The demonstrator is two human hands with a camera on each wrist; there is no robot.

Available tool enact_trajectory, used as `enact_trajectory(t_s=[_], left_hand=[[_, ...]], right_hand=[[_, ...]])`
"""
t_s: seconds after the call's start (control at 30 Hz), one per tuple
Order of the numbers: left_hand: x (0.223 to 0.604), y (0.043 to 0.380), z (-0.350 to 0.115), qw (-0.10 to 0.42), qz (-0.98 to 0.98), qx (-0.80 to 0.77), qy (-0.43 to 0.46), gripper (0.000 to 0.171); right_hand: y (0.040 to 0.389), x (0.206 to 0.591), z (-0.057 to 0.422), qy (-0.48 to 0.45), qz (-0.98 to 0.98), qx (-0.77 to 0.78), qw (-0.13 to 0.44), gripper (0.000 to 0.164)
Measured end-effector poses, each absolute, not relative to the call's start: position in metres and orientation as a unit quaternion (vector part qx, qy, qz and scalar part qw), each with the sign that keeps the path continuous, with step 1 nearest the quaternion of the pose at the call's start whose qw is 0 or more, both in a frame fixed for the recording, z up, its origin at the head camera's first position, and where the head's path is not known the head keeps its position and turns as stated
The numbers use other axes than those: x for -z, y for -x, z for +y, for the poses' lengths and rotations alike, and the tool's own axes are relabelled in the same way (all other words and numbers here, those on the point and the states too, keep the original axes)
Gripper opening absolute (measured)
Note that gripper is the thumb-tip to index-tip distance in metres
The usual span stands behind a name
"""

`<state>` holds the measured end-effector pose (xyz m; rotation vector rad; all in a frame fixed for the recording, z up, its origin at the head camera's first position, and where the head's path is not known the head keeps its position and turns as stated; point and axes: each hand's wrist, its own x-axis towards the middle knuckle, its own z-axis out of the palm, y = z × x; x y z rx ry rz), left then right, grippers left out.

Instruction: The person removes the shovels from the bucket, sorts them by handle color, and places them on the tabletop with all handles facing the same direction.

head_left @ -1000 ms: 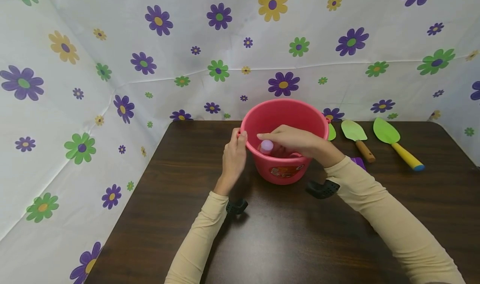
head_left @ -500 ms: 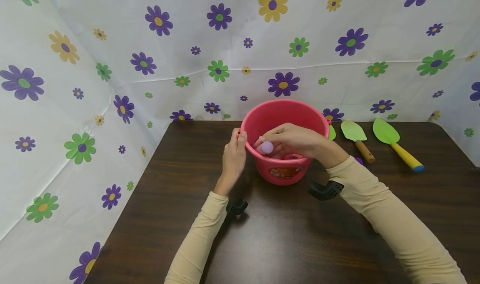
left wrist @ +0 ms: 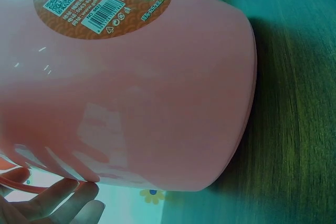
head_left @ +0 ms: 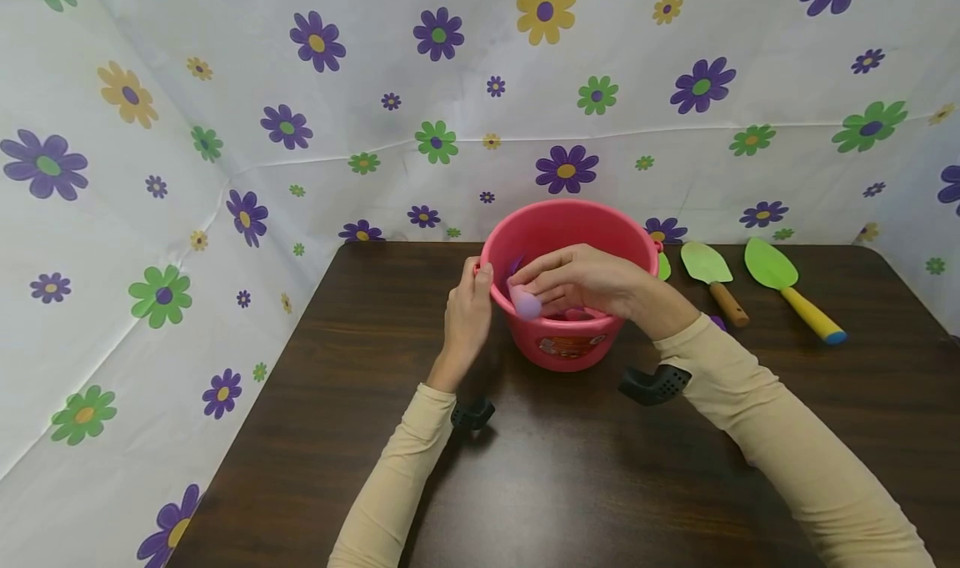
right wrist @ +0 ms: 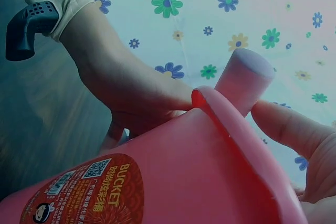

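A pink plastic bucket (head_left: pixel 566 351) with an orange label stands upright on the dark table. My left hand (head_left: pixel 467 314) grips its left rim; in the left wrist view, my fingers (left wrist: pixel 68 198) curl at the red bail beside the bucket wall. Over the bucket's mouth, my right hand (head_left: pixel 588 280) holds a tool by its pink handle (head_left: pixel 527 304), which has a rounded lilac end. In the right wrist view the handle (right wrist: pixel 245 80) sticks up past the rim, beside my thumb. A purple part (head_left: pixel 516 263) shows behind the fingers; the tool's remainder is hidden.
Right of the bucket lie a pale green trowel (head_left: pixel 707 261) with a brown handle and a green trowel (head_left: pixel 772 263) with a yellow handle. A third green blade (head_left: pixel 663 266) peeks out behind the bucket. Something purple (head_left: pixel 718 322) shows beside the right sleeve.
The lilac handle end has tipped toward me over the near rim, and a purple part has come into sight inside. My right hand has risen slightly; my left hand stays put.
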<state>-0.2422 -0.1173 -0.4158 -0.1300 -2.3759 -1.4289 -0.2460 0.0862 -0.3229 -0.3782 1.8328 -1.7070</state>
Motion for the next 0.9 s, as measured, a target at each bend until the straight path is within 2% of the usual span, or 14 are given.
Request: enact_trajectory(t_s=[0.2,0.4,0.5,0.73,0.9], left_hand=[[0.416,0.242,-0.117,0.185,-0.843,0.503,0.043,0.051],[0.416,0.242,-0.117,0.183,-0.841,0.508,0.049,0.05],[0.416,0.242,-0.118,0.179,-0.841,0.508,0.051,0.051],[0.417,0.242,-0.118,0.177,-0.842,0.508,0.051,0.051],[0.416,0.242,-0.118,0.18,-0.842,0.506,0.051,0.052]], right_hand=[[0.245,0.324,0.085,0.133,0.697,0.643,0.288,0.041],[0.243,0.322,0.086,0.104,0.682,0.669,0.276,0.024],[0.242,0.319,0.088,0.083,0.666,0.693,0.264,0.02],[0.241,0.315,0.09,0.042,0.653,0.715,0.246,0.043],[0.239,0.312,0.093,0.046,0.651,0.715,0.251,0.044]])
